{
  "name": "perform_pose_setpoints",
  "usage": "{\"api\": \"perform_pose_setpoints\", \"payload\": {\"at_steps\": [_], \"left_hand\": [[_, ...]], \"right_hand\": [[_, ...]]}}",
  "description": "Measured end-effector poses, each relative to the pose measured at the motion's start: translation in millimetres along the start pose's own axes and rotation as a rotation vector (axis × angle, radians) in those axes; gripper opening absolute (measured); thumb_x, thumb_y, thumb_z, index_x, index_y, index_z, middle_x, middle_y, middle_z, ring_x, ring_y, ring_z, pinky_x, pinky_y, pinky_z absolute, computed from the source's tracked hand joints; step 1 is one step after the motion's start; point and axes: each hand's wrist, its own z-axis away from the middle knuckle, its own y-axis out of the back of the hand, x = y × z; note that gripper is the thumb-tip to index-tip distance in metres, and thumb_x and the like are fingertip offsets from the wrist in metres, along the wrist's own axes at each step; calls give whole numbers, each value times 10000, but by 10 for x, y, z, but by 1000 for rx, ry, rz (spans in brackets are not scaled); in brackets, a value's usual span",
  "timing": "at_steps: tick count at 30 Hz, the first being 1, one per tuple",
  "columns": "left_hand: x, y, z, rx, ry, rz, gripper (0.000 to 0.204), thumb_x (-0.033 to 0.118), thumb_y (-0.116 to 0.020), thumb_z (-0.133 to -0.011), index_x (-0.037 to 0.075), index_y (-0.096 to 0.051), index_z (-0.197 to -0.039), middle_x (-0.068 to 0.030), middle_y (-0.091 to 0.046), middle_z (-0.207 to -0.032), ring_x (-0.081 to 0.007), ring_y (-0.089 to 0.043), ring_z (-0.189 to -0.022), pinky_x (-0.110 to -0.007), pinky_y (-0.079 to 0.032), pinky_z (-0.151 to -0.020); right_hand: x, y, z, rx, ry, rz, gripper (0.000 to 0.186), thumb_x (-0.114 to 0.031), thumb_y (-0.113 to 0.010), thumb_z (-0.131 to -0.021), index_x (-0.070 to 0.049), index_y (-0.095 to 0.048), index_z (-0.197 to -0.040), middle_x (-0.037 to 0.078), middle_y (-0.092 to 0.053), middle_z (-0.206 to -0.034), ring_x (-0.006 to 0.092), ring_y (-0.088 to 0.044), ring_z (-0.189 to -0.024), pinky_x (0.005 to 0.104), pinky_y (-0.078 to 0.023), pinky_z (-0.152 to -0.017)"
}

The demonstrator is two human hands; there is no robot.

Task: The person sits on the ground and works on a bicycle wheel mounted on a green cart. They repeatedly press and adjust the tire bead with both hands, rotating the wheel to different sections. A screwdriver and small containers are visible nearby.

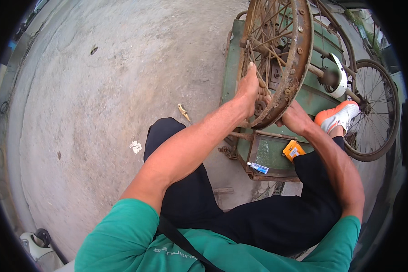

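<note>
A rusty spoked wheel rim (pixel 299 59) without a tyre stands upright in front of me. My left hand (pixel 249 90) grips its left side, thumb up along the edge and fingers reaching in among the spokes. At the lower right, my right hand (pixel 296 119) is closed against the rim's outer side, with its fingertips partly hidden behind the metal. Under the wheel is a green metal cart bed (pixel 233 68). On its near ledge lie a yellow-orange packet (pixel 293 150) and a blue and white tube (pixel 258 167).
A screwdriver with a yellowish handle (pixel 183 112) and a crumpled white scrap (pixel 135 146) lie on the concrete floor (pixel 99 90). My white and orange shoe (pixel 337 117) rests on the cart. Further right stands a tyred wheel (pixel 376 109), near a chain sprocket (pixel 327 78).
</note>
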Motion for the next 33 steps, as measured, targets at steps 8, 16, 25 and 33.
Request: {"api": "perform_pose_setpoints", "payload": {"at_steps": [8,16,25,33], "left_hand": [[-105,89,-319,-113,-6,156,831,768,-274,-1012,-14,-547,-1073,-150,-614,-791,-225,-559,-640,-368,-480,-550],[-267,70,-316,-116,-56,298,884,836,-304,-959,-3,-576,-1019,-154,-626,-819,-220,-562,-638,-351,-474,-511],[-158,2,-156,-44,12,285,804,760,-326,-1006,9,-609,-1043,-131,-667,-874,-224,-625,-786,-399,-531,-702],[-161,406,167,75,-437,-604,589,533,-512,-1027,-40,-640,-982,-162,-684,-884,-282,-641,-799,-434,-517,-801]], "right_hand": [[165,-55,-96,27,91,-53,347,-315,-506,-977,-22,-563,-801,-2,-401,-625,120,-381,-583,334,-342,-549],[-105,-54,32,-21,-96,-230,279,-257,-492,-1040,-79,-649,-1187,-39,-493,-708,64,-360,-555,273,-297,-484],[-112,-25,3,7,-72,-297,292,-359,-565,-1054,-90,-620,-956,-24,-501,-657,79,-394,-518,263,-275,-464],[218,-32,77,25,-182,-468,168,-135,-548,-978,-34,-677,-945,49,-623,-740,119,-570,-589,257,-457,-558]]}}
